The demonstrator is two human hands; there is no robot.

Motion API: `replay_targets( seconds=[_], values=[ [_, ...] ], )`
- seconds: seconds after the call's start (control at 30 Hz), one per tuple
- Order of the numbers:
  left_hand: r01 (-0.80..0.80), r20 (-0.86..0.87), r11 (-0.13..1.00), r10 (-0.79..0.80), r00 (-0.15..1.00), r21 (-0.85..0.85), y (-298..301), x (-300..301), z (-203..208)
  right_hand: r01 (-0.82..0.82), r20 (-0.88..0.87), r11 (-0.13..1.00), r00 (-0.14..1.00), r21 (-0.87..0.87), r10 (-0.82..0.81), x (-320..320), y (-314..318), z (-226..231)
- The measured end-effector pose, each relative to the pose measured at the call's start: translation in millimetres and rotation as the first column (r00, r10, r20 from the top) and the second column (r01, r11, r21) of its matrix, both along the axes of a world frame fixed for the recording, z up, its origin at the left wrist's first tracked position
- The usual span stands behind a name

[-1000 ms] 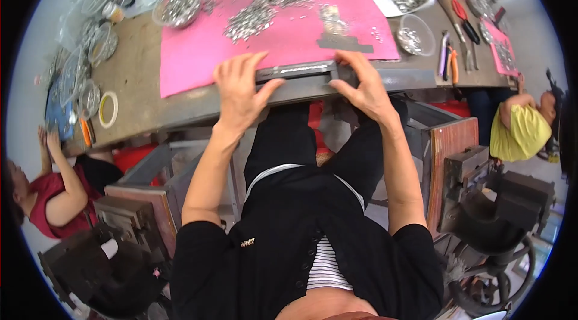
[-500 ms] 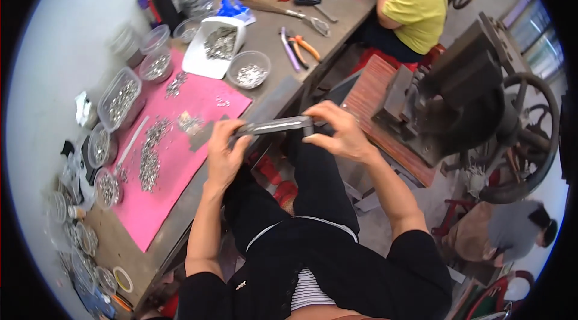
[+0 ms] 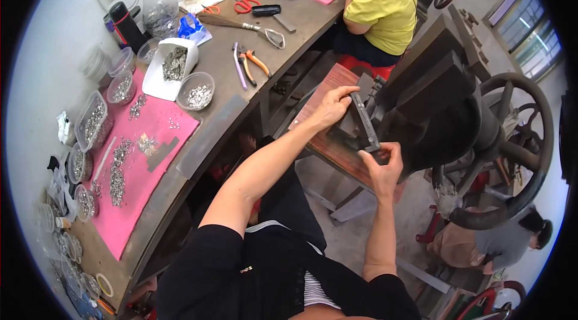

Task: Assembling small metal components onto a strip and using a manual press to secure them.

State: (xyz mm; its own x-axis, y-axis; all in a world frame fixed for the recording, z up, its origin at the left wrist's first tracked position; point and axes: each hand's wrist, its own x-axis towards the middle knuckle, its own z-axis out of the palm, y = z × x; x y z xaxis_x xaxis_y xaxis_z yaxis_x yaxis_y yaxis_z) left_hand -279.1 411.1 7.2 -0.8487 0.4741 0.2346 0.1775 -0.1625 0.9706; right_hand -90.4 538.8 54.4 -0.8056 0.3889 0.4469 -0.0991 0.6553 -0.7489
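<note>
A long, narrow dark metal bar (image 3: pixel 365 121) spans my two hands at the front of a heavy dark press (image 3: pixel 445 100). My left hand (image 3: pixel 332 108) is closed on its far end, the forearm reaching across my body. Fingers and thumb of my right hand (image 3: pixel 385 168) pinch the near end. The bar is over the dark metal base of the press, beside a reddish wooden board (image 3: pixel 319 98). Whether the bar touches the base, I cannot tell.
Left is a workbench (image 3: pixel 220 70) with a pink mat (image 3: pixel 147 157), small silvery metal pieces, plastic tubs (image 3: pixel 196 91), a white scoop (image 3: pixel 158 79) and pliers (image 3: pixel 247 67). A large handwheel (image 3: pixel 545 139) stands right. A person in yellow (image 3: pixel 382 10) sits ahead; another (image 3: pixel 500 239) is at lower right.
Both hands have carried the metal bar from in front of my lap, beside the bench, rightward to the press. The bar has turned from crosswise to nearly lengthwise. My view has swung right.
</note>
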Motion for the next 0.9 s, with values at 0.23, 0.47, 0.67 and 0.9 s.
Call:
replay_targets(
  seconds=[0.23, 0.47, 0.67, 0.9],
  values=[
    [-0.017, -0.218, 0.979, -0.028, 0.976, -0.205, 48, -13, -1, -0.035, -0.038, 0.980, 0.998, 0.195, 0.043, -30, -15, -18],
    [-0.109, -0.328, 0.934, -0.009, 0.945, -0.340, 41, 0, 5, -0.001, -0.043, 0.981, 0.999, 0.192, 0.010, -31, -16, -25],
    [0.314, -0.089, 0.943, -0.324, 0.942, -0.107, -21, 24, 7, 0.005, -0.275, 0.872, 0.950, 0.489, 0.149, 26, 2, 43],
    [0.221, -0.332, 0.901, -0.352, 0.875, -0.372, -33, 50, 14, 0.396, -0.931, 0.918, 0.340, 0.015, -0.132, 178, 111, 131]
  ],
)
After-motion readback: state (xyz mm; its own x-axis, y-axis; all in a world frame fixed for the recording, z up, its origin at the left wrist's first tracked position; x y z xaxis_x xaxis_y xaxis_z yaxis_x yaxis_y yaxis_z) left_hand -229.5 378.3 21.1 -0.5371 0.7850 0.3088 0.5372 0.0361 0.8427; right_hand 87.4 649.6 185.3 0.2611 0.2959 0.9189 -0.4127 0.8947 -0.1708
